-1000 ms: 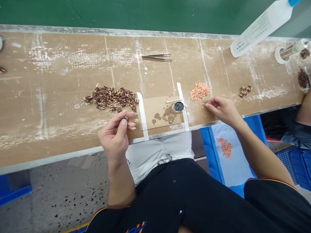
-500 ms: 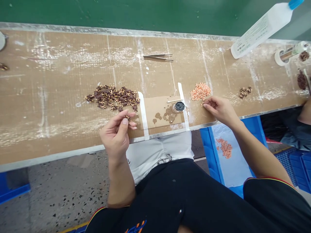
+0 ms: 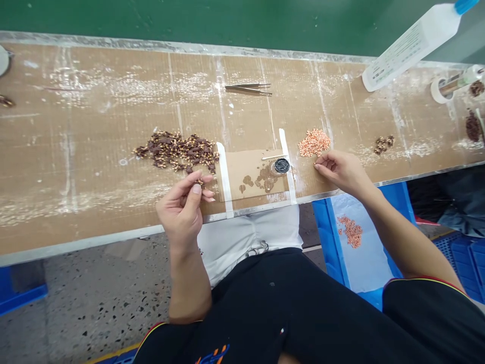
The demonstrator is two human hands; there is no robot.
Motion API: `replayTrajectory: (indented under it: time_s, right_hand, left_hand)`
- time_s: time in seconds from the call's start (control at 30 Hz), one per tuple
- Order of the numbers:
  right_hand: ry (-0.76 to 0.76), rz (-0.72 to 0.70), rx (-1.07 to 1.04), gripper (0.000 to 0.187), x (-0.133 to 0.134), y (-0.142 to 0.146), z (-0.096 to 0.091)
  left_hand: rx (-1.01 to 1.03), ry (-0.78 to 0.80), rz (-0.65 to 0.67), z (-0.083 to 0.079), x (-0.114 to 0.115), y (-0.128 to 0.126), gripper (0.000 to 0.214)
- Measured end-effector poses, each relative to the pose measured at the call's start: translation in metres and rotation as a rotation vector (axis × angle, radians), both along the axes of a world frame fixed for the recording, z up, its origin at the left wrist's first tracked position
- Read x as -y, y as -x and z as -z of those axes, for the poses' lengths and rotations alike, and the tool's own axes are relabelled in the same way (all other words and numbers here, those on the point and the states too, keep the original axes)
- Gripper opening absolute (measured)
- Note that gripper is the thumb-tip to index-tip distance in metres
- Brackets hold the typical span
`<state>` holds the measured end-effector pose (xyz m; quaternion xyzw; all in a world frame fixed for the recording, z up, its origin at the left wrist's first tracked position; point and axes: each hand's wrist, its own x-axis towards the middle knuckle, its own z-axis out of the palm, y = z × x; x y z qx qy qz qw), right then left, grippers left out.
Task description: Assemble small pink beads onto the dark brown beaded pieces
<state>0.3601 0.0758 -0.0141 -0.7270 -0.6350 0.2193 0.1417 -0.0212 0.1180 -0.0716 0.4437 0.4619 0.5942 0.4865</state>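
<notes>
My left hand pinches a small brown-and-gold piece between thumb and forefinger, its other fingers loosely bent. Just beyond it lies a spread heap of similar brown-and-gold pieces. My right hand rests at the cardboard table top, thumb and forefinger pressed together; what they hold, if anything, is too small to make out. Next to its fingertips is a pile of small orange pieces. Between my hands, a small round pot with black contents stands on a stained cardboard sheet, beside a cotton swab.
Tweezers lie farther back. A white bottle with a blue cap stands at the back right. A small brown cluster sits right of my right hand. Below the table edge, a blue tray holds more orange pieces on white lining.
My right fingertips have closed in slightly, and the small speck seen at them before no longer shows. My left hand keeps its pinch. The whole view has shifted very slightly.
</notes>
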Motion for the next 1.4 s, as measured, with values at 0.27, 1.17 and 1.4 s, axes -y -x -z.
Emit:
replayTrajectory:
  time_s: [0.27, 1.17, 1.4]
  right_hand:
    - [0.125, -0.2, 0.206, 0.016, -0.016, -0.009, -0.007]
    - [0.078, -0.263, 0.327, 0.017, -0.006, -0.015, -0.003]
    - [0.101, -0.282, 0.324, 0.016, -0.007, -0.012, -0.008]
  left_hand:
    - [-0.009, -0.012, 0.004, 0.001, 0.002, 0.001, 0.026]
    - [0.091, 0.028, 0.07, 0.001, 0.0, 0.001, 0.033]
    - [0.13, 0.017, 0.095, 0.0, -0.001, 0.001, 0.029]
